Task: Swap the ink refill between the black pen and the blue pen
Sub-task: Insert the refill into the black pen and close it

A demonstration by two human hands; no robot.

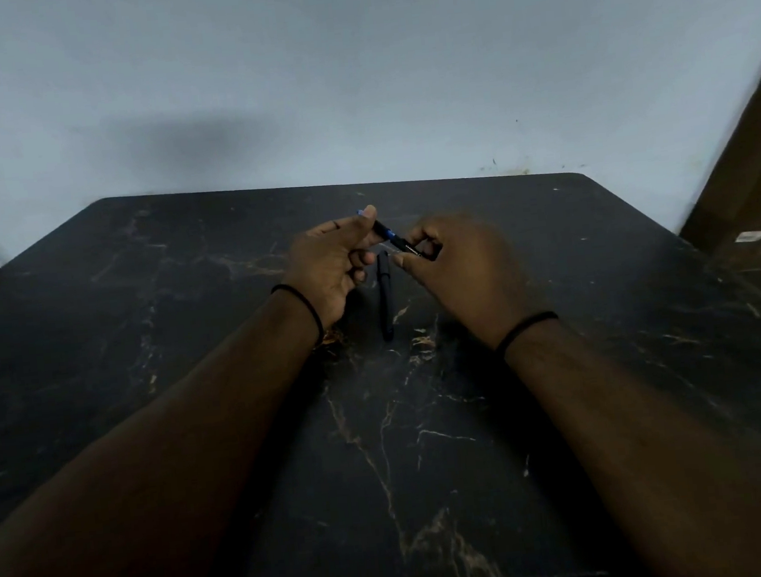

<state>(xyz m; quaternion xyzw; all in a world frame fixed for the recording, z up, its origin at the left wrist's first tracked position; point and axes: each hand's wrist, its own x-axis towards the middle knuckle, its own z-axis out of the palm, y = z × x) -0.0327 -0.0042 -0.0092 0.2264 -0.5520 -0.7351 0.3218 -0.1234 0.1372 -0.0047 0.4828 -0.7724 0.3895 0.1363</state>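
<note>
Our left hand (330,265) is raised just above the table, thumb and forefinger pinching the far end of a slim black pen with blue accents (391,235); a speck of blue shows at the fingertips. Our right hand (455,267) holds the near end of the same pen, its thumb and curled forefinger closed round the barrel where pale lettering runs along it. The pen slants between both hands, its far end higher and to the left, its near end lower and to the right, held clear of the surface.

Directly below the gap between our hands, a second, plain dark pen (386,294) lies flat on the table, pointing away from us, touched by neither hand. In the dim light we cannot tell its exact colour.

A thin black band (304,306) circles our left wrist, and a matching black band (525,326) our right.

Everything rests on a black marble-patterned tabletop with pale gold veins (431,446). Behind it stands a plain pale grey wall (349,82), and a brown wooden panel (755,149) rises at the right edge.
</note>
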